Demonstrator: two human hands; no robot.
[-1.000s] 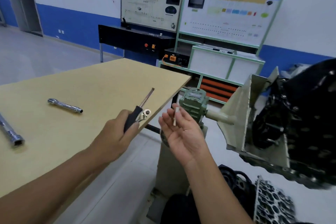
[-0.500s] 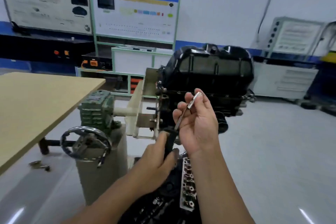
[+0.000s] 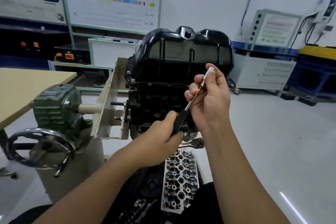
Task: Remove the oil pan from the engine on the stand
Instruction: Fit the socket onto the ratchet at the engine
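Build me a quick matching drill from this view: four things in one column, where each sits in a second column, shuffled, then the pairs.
Things
1. black glossy oil pan
2. chrome spoked handwheel
3. silver aluminium cylinder head
4. black-handled driver with a thin metal shaft

Places
A. lying low down, under the engine
B. held between the left hand and the right hand
C. on top of the upturned engine
D. at the left, in front of the green gearbox

Pairs: 1-C, 2-D, 3-A, 4-B
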